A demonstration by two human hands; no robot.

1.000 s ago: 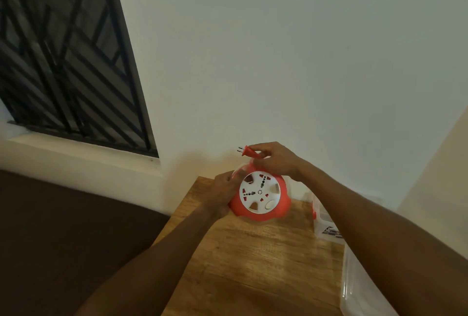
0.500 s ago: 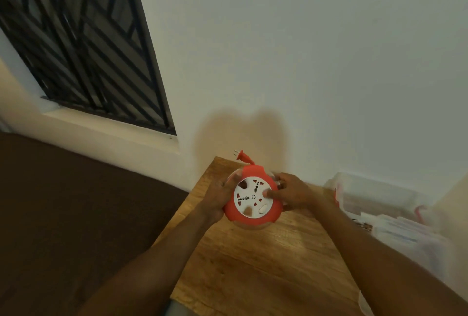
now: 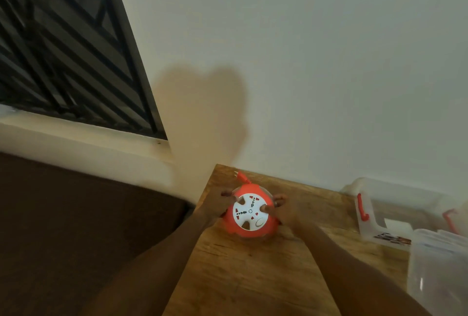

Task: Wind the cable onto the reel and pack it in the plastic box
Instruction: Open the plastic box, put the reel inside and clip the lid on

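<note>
An orange cable reel with a white socket face lies over the wooden table near its far left corner. My left hand grips its left side, fingertips curled over the rim. My right hand grips its right side, a fingertip on the white face. The orange plug sticks out from the top of the reel, pointing up-left. The clear plastic box with orange latches stands open at the right, against the wall.
A clear plastic lid or second container sits at the table's right edge, in front of the box. A white wall runs behind the table. A dark barred window is at upper left; brown floor lies left of the table.
My right hand let go of the plug and moved down to the reel's right side. The view tilted down and right, so the box now shows more fully.
</note>
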